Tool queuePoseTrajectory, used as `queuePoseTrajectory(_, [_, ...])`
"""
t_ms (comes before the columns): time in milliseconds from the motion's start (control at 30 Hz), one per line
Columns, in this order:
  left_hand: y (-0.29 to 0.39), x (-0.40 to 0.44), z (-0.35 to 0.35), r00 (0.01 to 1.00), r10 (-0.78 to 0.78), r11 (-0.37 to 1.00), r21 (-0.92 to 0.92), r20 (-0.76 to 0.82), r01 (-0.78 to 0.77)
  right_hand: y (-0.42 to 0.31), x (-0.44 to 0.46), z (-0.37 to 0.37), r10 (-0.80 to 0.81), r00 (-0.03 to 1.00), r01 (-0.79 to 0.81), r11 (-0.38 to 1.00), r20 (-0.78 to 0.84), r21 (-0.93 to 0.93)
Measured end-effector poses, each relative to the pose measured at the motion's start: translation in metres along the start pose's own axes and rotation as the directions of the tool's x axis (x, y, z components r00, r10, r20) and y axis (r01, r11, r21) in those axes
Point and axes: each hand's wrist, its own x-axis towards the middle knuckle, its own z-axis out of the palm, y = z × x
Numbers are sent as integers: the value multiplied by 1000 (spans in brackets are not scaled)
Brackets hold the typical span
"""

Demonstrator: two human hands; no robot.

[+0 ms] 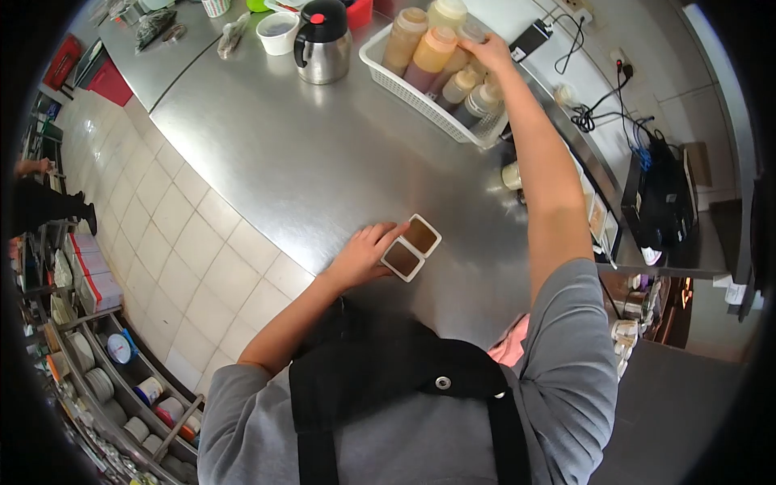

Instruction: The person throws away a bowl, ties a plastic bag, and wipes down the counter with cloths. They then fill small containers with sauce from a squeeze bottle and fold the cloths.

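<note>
My left hand (364, 255) is closed around the side of two small white square sauce dishes at the counter's near edge. One dish (402, 259) holds a dark brown sauce; the other dish (421, 235) has a lighter brown one. Whether the two are joined I cannot tell. At the back right, my right hand (490, 53) grips the top of a squeeze bottle (471, 32) standing in a white plastic basket (420, 103). Beside it in the basket are several more squeeze bottles, among them an orange-topped bottle (432, 56). The gripped bottle's lower part is hidden.
On the steel counter (323, 153), a steel thermal jug (323, 44) and a white tub (278, 34) stand left of the basket. Cables (602, 117) hang along the right wall. A pink cloth (509, 343) lies by the near edge. Another person's leg (56, 210) shows far left.
</note>
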Motion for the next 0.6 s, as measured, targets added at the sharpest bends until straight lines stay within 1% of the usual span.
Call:
queuePoseTrajectory(33, [1,0,1,1000,0,1000,-7,-7,-1,5,1,-3,-86,995,89,994,42,-58])
queuePoseTrajectory(67, [1,0,3,1000,2,1000,-12,-14,-3,7,-10,-6,-74,997,75,996,35,-55])
queuePoseTrajectory(100, [2,-1,5,1000,10,1000,-10,-3,-10,3,-29,-10,-223,965,204,969,-138,-139])
queuePoseTrajectory(133, [2,-1,8,1000,-2,1000,-11,-7,2,0,-51,-13,-376,880,311,918,-289,-248])
queuePoseTrajectory(167, [2,-2,12,1000,-14,1000,-13,-13,14,-18,-96,-25,-349,909,334,937,-225,-103])
queuePoseTrajectory(200, [2,-3,14,1000,-6,1000,-14,-9,6,-15,-131,-26,-335,938,337,941,-83,10])
queuePoseTrajectory(233, [1,-4,15,1000,-15,1000,-22,1,15,-10,-164,-25,-329,942,320,939,62,123])
queuePoseTrajectory(267, [1,-6,16,1000,-21,999,-26,11,22,-7,-201,-19,-350,920,327,934,177,145])
queuePoseTrajectory(300, [0,-7,17,1000,-9,1000,-22,18,10,20,-225,-6,-300,887,286,954,351,93])
queuePoseTrajectory(333, [-1,-9,18,1000,20,1000,-5,4,-20,22,-257,-3,-183,843,163,983,506,84])
queuePoseTrajectory(367, [-1,-10,18,999,50,999,12,-9,-50,51,-276,15,-143,808,87,988,571,125])
queuePoseTrajectory(400, [1,-11,16,998,62,998,18,-2,-62,64,-297,24,-121,821,101,993,558,67])
queuePoseTrajectory(433, [4,-12,15,999,50,999,19,7,-50,74,-314,29,-125,818,157,988,561,-9])
queuePoseTrajectory(467, [6,-13,13,999,38,999,21,16,-38,80,-327,31,-91,802,133,991,590,-27])
queuePoseTrajectory(533, [11,-15,13,999,38,998,39,39,-40,85,-350,39,-40,841,60,998,539,-20])
queuePoseTrajectory(567, [13,-15,13,998,29,998,50,54,-31,87,-357,44,-38,849,55,998,527,-17])
queuePoseTrajectory(600, [13,-16,15,997,42,997,55,62,-45,88,-363,49,-39,880,79,995,473,-65])
